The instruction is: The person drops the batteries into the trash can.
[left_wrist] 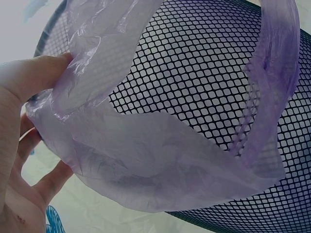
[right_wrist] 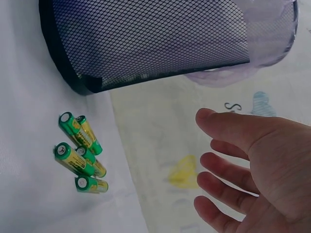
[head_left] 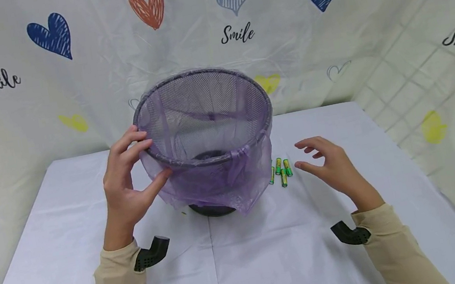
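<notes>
A dark mesh wastebasket [head_left: 215, 208] stands on the table, lined with a thin purple plastic bag [head_left: 216, 181] folded over its rim. My left hand [head_left: 128, 192] grips the rim on the left side, thumb at the front and fingertips over the edge. In the left wrist view the thumb [left_wrist: 41, 75] presses on the bag, which hangs loosely over the mesh. To the right of the basket lie several green-and-yellow batteries [right_wrist: 75, 158] in a loose cluster. Beside them my right hand [head_left: 329, 165] hovers with fingers relaxed and parted, holding nothing.
A white cloth [head_left: 255, 261] covers the table. Behind it hangs a pale curtain [head_left: 194, 43] printed with hearts and "Smile", and it continues along the right side. A tiny yellowish bit [head_left: 183, 213] shows left of the basket's base.
</notes>
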Demonstrator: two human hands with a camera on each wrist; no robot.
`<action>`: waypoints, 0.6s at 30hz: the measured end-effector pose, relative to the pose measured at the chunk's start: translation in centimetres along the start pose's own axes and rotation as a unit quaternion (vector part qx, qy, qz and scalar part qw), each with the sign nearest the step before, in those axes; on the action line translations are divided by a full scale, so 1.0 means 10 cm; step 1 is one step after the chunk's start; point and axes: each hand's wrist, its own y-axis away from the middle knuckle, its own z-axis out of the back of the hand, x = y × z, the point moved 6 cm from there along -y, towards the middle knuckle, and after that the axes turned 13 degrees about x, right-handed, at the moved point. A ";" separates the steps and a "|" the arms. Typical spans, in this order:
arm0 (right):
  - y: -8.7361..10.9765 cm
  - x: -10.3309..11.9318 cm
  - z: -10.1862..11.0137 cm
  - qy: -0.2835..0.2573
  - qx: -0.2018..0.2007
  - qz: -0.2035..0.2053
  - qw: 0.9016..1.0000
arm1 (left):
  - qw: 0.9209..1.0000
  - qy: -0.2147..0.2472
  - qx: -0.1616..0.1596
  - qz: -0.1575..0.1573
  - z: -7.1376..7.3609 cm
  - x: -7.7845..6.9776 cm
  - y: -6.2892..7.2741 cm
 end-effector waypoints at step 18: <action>-0.05 -0.17 -0.16 -0.004 0.034 -0.018 0.999 | 1.000 0.001 0.004 0.000 0.01 0.02 0.01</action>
